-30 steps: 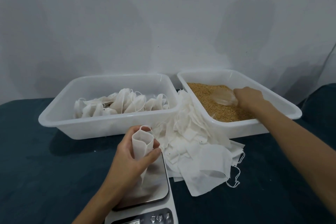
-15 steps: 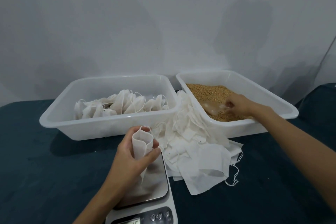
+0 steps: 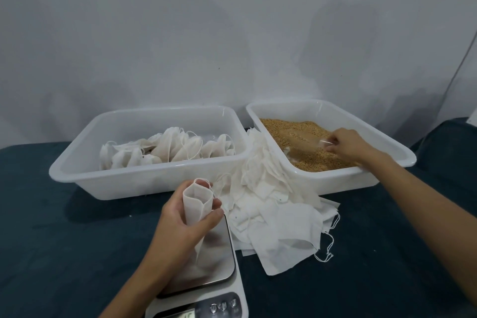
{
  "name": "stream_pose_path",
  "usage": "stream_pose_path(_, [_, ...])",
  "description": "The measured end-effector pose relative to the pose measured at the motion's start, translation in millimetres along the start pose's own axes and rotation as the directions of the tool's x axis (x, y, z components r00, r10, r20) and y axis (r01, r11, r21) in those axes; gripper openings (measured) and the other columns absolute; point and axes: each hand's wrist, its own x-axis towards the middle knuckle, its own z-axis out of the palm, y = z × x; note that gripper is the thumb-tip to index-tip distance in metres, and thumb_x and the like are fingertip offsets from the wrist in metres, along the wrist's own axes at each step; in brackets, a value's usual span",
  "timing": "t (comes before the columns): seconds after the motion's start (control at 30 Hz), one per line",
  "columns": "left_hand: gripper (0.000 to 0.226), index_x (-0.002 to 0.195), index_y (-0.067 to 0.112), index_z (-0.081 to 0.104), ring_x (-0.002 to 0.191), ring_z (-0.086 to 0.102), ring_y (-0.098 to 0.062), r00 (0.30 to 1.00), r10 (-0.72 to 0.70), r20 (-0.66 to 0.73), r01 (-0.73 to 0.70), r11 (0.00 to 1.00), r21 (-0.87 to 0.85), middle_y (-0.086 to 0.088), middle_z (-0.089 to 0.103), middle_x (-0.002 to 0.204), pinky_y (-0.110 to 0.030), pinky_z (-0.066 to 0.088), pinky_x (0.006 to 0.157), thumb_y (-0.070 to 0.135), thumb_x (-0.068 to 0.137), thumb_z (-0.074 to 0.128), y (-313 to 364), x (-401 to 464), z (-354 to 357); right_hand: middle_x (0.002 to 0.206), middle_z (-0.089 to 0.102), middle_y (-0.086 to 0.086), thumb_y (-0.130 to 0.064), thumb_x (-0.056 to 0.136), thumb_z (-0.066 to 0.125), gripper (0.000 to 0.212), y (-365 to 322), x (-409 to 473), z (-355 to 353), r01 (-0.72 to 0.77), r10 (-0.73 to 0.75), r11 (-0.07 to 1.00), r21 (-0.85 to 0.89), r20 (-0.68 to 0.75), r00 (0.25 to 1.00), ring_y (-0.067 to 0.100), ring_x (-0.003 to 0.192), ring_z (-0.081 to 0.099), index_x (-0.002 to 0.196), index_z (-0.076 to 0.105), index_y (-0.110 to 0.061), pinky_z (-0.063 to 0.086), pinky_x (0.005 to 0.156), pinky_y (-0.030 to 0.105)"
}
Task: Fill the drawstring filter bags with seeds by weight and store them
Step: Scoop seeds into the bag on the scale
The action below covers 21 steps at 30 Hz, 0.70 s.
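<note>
Now the left hand [image 3: 180,217] holds one thin white filter bag [image 3: 197,202] by its open top, standing it on the scale [image 3: 206,266]. The bag looks soft and very light, so it should be held near the rim to keep the mouth open. The right hand [image 3: 346,143] pinches a clear scoop [image 3: 305,142] down in the seeds [image 3: 296,129]. I count two white tubs: the seed tub [image 3: 387,147] and one tub [image 3: 77,162] of filled bags. Spare empty bags [image 3: 278,212] lie heaped between, too many to count.
</note>
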Motion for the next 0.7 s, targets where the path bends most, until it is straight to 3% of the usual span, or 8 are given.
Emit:
stream_pose_path(0.1, [0.044,0.108,0.037,0.066,0.095,0.074,-0.023,1.000,0.004,-0.002,-0.004,1.000,-0.005,-0.007,0.077,0.100,-0.023,0.058,0.082,0.041,0.068,0.082,-0.2,0.4,-0.1,0.093,0.066,0.009,-0.019,0.095,0.069,0.013,-4.6,-5.5,-4.3,0.030,-0.030,0.998,0.062,-0.002,1.000,0.028,0.090,0.060,0.098,0.067,-0.007,0.042,0.077,0.035])
stream_pose_path(0.17, [0.040,0.108,0.036,0.066,0.095,0.074,-0.022,1.000,0.003,0.003,-0.003,1.000,-0.008,-0.007,0.077,0.100,-0.022,0.058,0.082,0.037,0.071,0.082,-0.2,0.7,-0.1,0.090,0.065,0.009,-0.018,0.096,0.067,0.015,-8.5,-10.4,-7.2,0.041,-0.042,0.994,0.097,0.003,0.999,0.030,0.089,0.060,0.092,0.064,-0.005,0.043,0.076,0.038])
stream_pose_path(0.27, [0.035,0.107,0.034,0.068,0.096,0.074,-0.023,1.000,0.007,0.006,-0.007,1.000,-0.023,-0.008,0.077,0.099,-0.021,0.058,0.082,0.030,0.075,0.082,0.4,1.0,0.0,0.099,0.070,0.013,-0.017,0.099,0.063,0.017,-18.7,-18.7,-11.1,0.104,-0.104,0.979,0.173,-0.012,0.995,0.032,0.094,0.064,0.104,0.067,-0.001,0.048,0.089,0.044])
stream_pose_path(0.37, [0.032,0.106,0.035,0.069,0.097,0.075,-0.022,1.000,0.016,-0.008,-0.017,0.999,-0.039,-0.009,0.077,0.100,-0.020,0.057,0.081,0.026,0.077,0.081,1.9,0.9,-0.8,0.112,0.069,0.003,-0.015,0.100,0.060,0.019,-38.0,-31.7,-17.9,0.221,-0.224,0.918,0.331,-0.027,0.974,0.015,0.096,0.066,0.118,0.065,-0.010,0.052,0.094,0.037])
stream_pose_path(0.5, [0.036,0.107,0.035,0.069,0.096,0.075,-0.023,0.999,0.026,-0.021,-0.027,0.998,-0.051,-0.007,0.077,0.100,-0.023,0.059,0.080,0.034,0.075,0.084,5.5,1.2,-4.4,0.109,0.072,-0.011,-0.012,0.097,0.065,0.025,-67.1,-53.4,-27.2,0.403,-0.434,0.796,0.452,-0.036,0.900,0.005,0.104,0.067,0.109,0.066,-0.034,0.054,0.098,0.038])
stream_pose_path(0.6, [0.032,0.106,0.036,0.068,0.096,0.074,-0.021,0.999,0.026,-0.019,-0.027,1.000,-0.013,-0.003,0.076,0.099,-0.025,0.060,0.080,0.030,0.078,0.083,6.1,1.1,-4.3,0.112,0.071,-0.015,-0.017,0.095,0.068,0.026,-88.9,-73.0,-29.6,0.499,-0.551,0.720,0.482,-0.041,0.834,0.007,0.113,0.066,0.113,0.065,-0.036,0.052,0.101,0.040])
stream_pose_path(0.7, [0.029,0.106,0.031,0.067,0.096,0.074,-0.018,1.000,0.010,-0.009,-0.010,1.000,-0.022,0.001,0.075,0.099,-0.027,0.059,0.081,0.024,0.082,0.082,6.2,0.6,-3.6,0.112,0.069,-0.019,-0.036,0.097,0.064,0.019,-109.7,-89.8,-32.8,0.623,-0.662,0.672,0.400,-0.053,0.748,0.005,0.111,0.066,0.116,0.063,-0.038,0.052,0.094,0.034])
